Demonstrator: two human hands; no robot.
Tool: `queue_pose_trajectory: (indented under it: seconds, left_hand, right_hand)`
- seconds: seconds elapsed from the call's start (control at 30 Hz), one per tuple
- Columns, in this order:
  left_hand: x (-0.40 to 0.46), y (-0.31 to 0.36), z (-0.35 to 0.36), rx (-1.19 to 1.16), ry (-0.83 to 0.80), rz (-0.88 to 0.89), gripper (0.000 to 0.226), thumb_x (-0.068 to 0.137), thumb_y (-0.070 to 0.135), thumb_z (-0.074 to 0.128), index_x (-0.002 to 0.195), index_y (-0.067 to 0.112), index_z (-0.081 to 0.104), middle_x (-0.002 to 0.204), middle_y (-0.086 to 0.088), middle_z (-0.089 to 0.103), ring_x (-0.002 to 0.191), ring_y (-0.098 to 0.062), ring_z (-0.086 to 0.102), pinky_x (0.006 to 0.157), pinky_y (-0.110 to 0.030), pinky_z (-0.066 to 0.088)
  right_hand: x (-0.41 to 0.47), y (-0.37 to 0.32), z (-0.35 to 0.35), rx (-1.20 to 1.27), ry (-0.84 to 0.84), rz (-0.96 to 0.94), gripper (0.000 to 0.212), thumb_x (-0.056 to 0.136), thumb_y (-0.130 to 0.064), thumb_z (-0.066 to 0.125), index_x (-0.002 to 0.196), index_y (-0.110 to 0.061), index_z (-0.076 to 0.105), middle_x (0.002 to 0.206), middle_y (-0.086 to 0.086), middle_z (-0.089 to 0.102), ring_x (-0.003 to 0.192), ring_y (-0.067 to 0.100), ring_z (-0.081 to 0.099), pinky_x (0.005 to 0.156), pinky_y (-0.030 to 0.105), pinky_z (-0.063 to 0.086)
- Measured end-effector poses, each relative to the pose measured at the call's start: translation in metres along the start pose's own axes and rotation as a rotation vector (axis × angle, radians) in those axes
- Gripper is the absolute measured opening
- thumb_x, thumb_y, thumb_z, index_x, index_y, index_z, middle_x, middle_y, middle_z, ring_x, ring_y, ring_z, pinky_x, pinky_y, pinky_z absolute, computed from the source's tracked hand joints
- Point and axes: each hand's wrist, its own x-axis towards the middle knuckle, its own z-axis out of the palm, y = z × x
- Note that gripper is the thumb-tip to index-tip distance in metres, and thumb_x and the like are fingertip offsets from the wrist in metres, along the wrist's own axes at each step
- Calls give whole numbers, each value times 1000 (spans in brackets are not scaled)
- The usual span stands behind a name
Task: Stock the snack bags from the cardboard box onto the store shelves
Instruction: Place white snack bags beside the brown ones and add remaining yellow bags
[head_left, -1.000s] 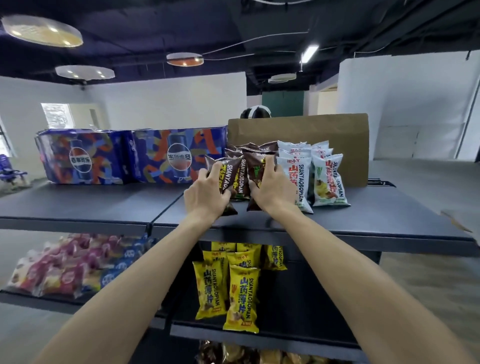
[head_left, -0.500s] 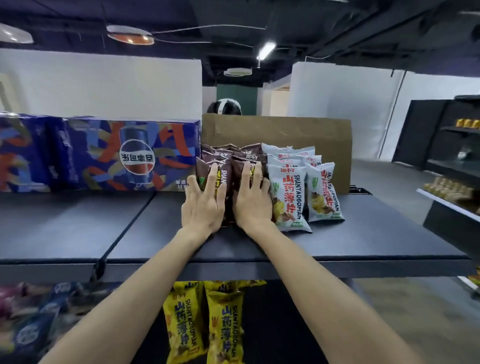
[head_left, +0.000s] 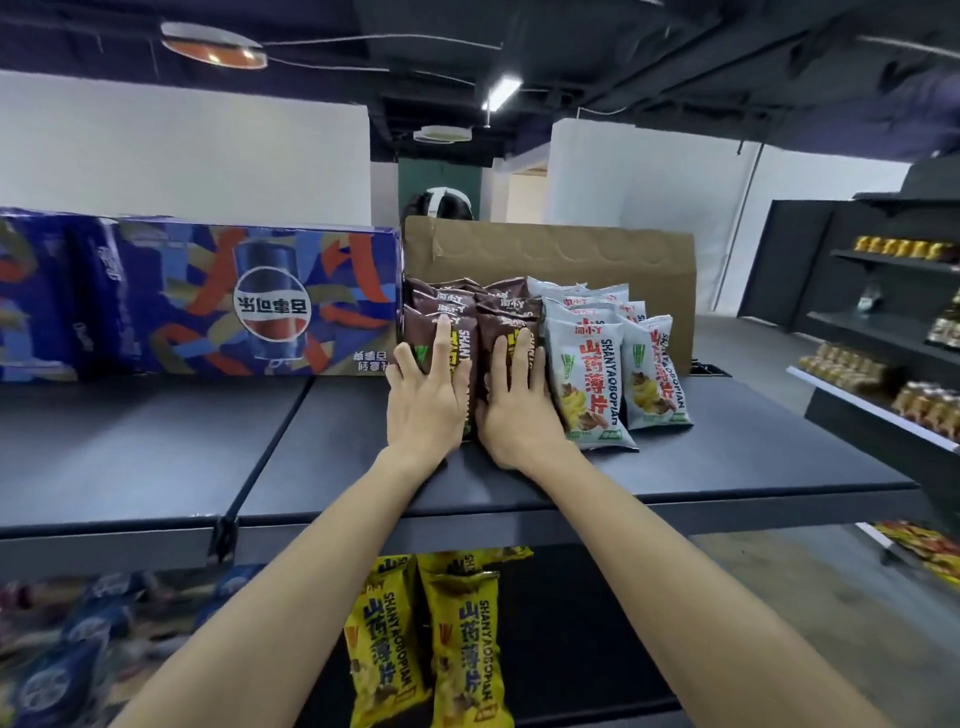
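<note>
Two rows of brown snack bags (head_left: 457, 306) stand on the dark top shelf (head_left: 675, 467), in front of a cardboard box (head_left: 571, 254). My left hand (head_left: 426, 395) lies flat with straight fingers against the front bag of the left row. My right hand (head_left: 517, 405) presses flat on the front bag of the right row. Pale blue snack bags (head_left: 589, 379) stand in rows right beside the brown ones.
A blue cola carton (head_left: 249, 301) fills the shelf's back left. Yellow snack bags (head_left: 457, 639) hang on the shelf below, with blurred blue packs (head_left: 62, 654) at lower left. Another stocked shelf unit (head_left: 883, 332) stands at right. A person's head (head_left: 439, 205) shows behind the box.
My hands went from gripping the brown bags to lying flat against their fronts. The bags now stand upright in rows. The view has shifted right and closer.
</note>
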Motion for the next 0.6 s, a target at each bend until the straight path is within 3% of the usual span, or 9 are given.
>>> queue_pose_trajectory:
  seconds: [0.17, 0.3, 0.43, 0.6]
  left_hand:
    - [-7, 4, -10, -19, -100, -45, 60, 101, 48, 26, 155, 30, 4, 133, -27, 32, 105, -43, 42, 88, -53, 41]
    - [-19, 6, -23, -38, -173, -59, 60, 101, 44, 32, 153, 38, 2, 146, -25, 19, 115, -46, 38, 94, -54, 38]
    - [-32, 7, -42, 15, -221, -29, 59, 100, 40, 40, 152, 37, 14, 151, -20, 13, 130, -44, 28, 107, -52, 28]
    - [-42, 20, -69, 73, -339, 29, 60, 94, 34, 51, 149, 32, 25, 151, -15, 15, 137, -39, 19, 108, -54, 26]
  right_hand:
    - [-32, -3, -23, 34, -116, 7, 74, 101, -37, 40, 156, -12, -3, 161, 15, -15, 148, 38, -2, 119, 47, 15]
    - [-48, -4, -42, 38, -119, 21, 67, 99, -32, 47, 155, -15, 13, 162, 9, 7, 146, 32, 16, 112, 44, 30]
    - [-55, 0, -61, 90, -51, 31, 42, 94, -26, 51, 133, -16, 42, 138, 10, 41, 125, 33, 44, 92, 44, 45]
    - [-69, 14, -80, 97, -75, 28, 33, 93, -25, 50, 124, -14, 45, 121, 12, 51, 108, 33, 53, 81, 41, 46]
